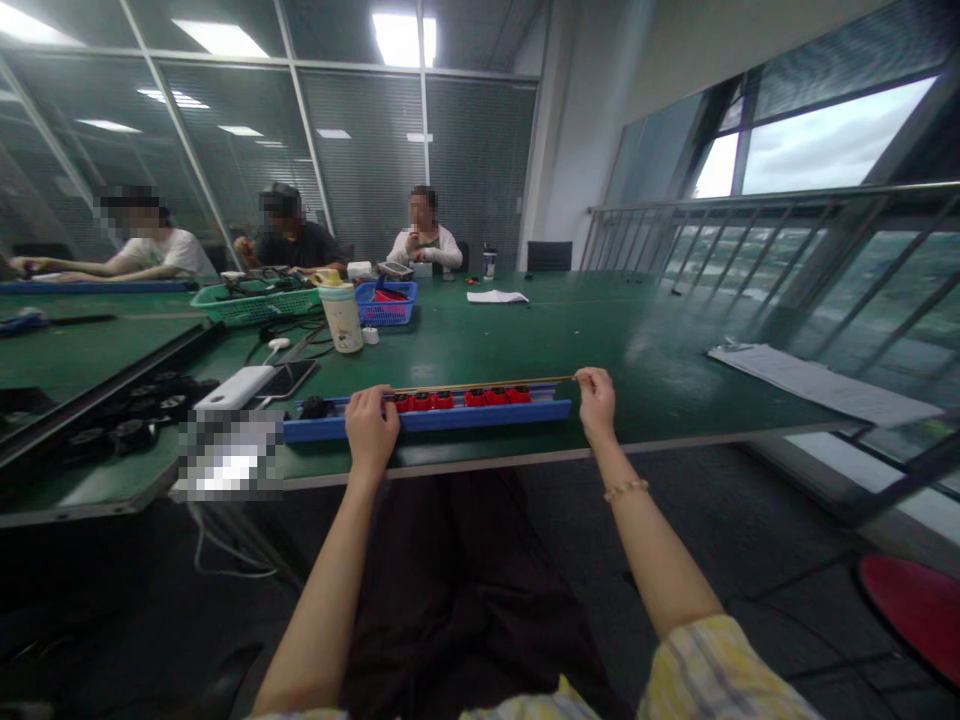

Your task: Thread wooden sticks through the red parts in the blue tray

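Note:
A long blue channel-shaped tray (pixel 487 416) lies along the front edge of the green table. Inside it sit several red blocks with dark tops (pixel 424 401) in two groups, and a black part (pixel 316 407) rests at its left end. A thin yellow strip (pixel 487 384) runs taut just above the tray's far side. My left hand (pixel 371 425) is closed at the strip's left end, over the tray, its fingertips partly hidden. Off the tray's right end, my right hand (pixel 598 400) pinches the strip's other end between thumb and fingers.
To the left are a white power bank (pixel 235 387), a phone (pixel 289 380), cables and black round parts (pixel 135 435). Farther back stand a cup (pixel 342 318), a blue basket (pixel 386 305) and a green basket (pixel 262 305). Papers (pixel 817 380) lie right. Several people sit across.

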Tool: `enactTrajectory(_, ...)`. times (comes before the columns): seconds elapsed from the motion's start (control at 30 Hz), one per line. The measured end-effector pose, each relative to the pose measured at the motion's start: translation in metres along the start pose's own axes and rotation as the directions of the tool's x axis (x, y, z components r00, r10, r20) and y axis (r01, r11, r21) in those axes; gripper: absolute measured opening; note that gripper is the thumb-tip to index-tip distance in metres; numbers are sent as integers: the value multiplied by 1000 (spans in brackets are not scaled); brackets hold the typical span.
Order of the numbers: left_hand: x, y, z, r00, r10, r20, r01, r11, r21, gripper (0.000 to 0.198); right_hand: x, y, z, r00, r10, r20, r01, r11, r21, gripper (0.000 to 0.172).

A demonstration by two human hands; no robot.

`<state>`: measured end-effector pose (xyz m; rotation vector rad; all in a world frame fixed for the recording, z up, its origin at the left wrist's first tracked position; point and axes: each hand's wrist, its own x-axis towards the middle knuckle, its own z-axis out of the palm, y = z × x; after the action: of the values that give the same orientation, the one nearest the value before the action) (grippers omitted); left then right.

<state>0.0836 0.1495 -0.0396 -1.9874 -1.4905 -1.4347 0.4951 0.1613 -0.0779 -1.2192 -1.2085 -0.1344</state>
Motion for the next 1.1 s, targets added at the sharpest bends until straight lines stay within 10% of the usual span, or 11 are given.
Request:
enactTrajectory(0.37, 0, 1, 0, 1000, -12, 7, 12, 1000, -2, 21, -2, 16, -4, 954, 177, -243, -212, 969, -124, 42)
enactTrajectory(0.63, 0, 0, 1, 1000, -8, -3, 8, 1000, 6, 21, -6, 10, -3, 899, 394, -191, -438, 803, -403, 34)
enactTrajectory(1.1, 0, 0, 1, 1000, -2, 5, 2, 1000, 1, 21, -14, -16, 4, 882, 471, -11, -301, 547, -781, 26)
